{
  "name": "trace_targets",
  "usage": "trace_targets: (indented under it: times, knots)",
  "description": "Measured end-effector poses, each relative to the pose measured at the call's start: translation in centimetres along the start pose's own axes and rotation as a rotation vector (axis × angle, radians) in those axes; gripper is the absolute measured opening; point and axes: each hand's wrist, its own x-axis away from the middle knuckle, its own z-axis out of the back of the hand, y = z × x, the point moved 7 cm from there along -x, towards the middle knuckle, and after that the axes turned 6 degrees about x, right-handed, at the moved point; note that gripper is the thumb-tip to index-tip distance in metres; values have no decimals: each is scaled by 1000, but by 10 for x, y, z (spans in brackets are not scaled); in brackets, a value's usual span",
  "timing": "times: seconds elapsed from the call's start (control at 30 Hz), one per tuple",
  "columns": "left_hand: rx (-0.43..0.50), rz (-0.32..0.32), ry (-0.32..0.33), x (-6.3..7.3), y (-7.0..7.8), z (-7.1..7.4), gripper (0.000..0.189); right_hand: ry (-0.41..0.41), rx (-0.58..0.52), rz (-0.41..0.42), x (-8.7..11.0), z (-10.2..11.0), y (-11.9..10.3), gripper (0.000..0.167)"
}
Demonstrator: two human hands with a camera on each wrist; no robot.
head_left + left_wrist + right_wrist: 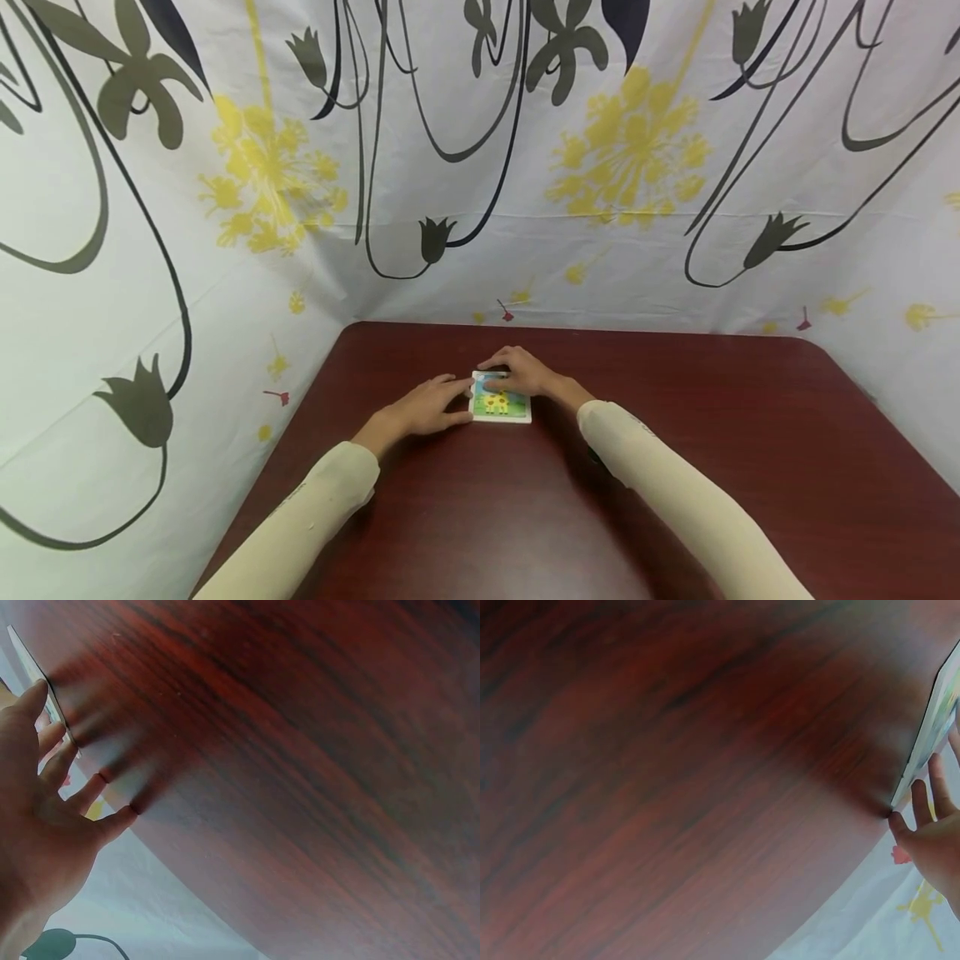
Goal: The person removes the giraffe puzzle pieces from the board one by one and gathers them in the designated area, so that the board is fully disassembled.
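From my remote feed: left hand (424, 408), spread, gripping nothing, touches the left edge of the picture board (504, 406), near the tabletop's far edge. Right hand (523, 373), half-open, overlaps the board's top; I cannot tell its grip.

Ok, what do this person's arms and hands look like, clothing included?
The left sleeve and right sleeve are long and cream, each with a small dark marking, too small to read. The left hand and right hand are ungloved.
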Motion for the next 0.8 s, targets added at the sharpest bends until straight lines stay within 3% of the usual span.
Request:
trace_targets:
  times: [0.8]
  knots:
    - [14, 21, -8, 1, 1, 0, 60, -34, -55, -83, -3, -3, 2, 31]
